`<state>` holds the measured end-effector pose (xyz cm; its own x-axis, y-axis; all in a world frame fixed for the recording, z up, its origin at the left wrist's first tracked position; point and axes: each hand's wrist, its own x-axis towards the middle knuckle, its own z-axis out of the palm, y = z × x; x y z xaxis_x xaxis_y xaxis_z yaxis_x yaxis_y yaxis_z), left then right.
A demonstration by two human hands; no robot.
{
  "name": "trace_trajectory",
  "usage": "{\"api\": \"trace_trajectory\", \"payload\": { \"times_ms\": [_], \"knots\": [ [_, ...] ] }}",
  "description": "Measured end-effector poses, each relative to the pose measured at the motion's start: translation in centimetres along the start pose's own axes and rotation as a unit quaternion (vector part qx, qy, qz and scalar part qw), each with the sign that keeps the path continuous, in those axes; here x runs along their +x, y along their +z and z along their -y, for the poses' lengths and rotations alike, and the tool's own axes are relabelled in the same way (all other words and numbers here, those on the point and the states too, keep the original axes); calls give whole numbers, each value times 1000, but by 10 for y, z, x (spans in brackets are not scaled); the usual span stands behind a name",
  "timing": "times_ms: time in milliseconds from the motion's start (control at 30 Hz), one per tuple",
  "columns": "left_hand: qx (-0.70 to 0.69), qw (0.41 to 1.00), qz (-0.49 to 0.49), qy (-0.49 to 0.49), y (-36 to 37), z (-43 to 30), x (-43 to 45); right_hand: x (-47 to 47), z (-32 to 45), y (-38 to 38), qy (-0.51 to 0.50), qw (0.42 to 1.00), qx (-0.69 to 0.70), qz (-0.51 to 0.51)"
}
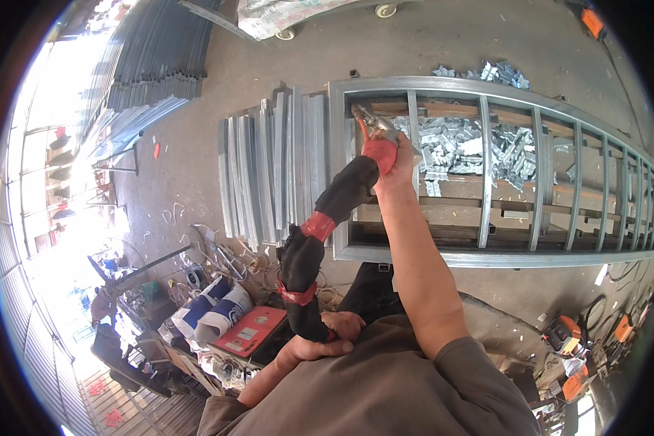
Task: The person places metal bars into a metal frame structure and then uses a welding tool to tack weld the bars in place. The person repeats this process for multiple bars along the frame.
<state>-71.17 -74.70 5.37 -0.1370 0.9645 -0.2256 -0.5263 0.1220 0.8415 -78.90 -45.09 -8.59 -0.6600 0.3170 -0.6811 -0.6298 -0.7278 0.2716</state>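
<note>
My right hand (400, 155) is closed around the red-taped grip of what looks like a hand-held welding torch (381, 121). Its metal head points to the upper left, over the near left end of a galvanized steel frame (441, 84) with ladder-like crossbars. From the grip, a thick black-wrapped hose (346, 188) with red tape bands curves down toward my waist. There my left hand (327, 340) is wrapped around the hose's lower part, against my brown shirt. The torch's tip is small and partly hidden, so contact with the frame cannot be told.
Cut square steel tubes (275, 169) lie left of the frame. Bent metal brackets (452, 147) are heaped beneath its crossbars. Long tubes (152, 54) are stacked at upper left. A red-topped machine (256, 329) stands near my left elbow; an orange-and-black power unit (564, 335) sits at right.
</note>
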Motion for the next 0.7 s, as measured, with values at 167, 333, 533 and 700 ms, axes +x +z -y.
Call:
{"api": "trace_trajectory", "payload": {
  "times_ms": [167, 333, 533, 700],
  "knots": [
    [-11, 1000, -1, -3, -3, -1, -1, 8, -2, -7, 1, 1000, 1, 14],
    [-14, 1000, -6, -4, -4, -2, -2, 13, -2, -15, 18, 999, 24, 25],
    [-14, 1000, -2, -7, -7, -2, -1, 15, -5, -16, 9, 999, 36, 23],
    [-16, 1000, 0, -13, -9, -4, 0, 20, -8, -19, -9, 1000, 30, 3]
  ]
}}
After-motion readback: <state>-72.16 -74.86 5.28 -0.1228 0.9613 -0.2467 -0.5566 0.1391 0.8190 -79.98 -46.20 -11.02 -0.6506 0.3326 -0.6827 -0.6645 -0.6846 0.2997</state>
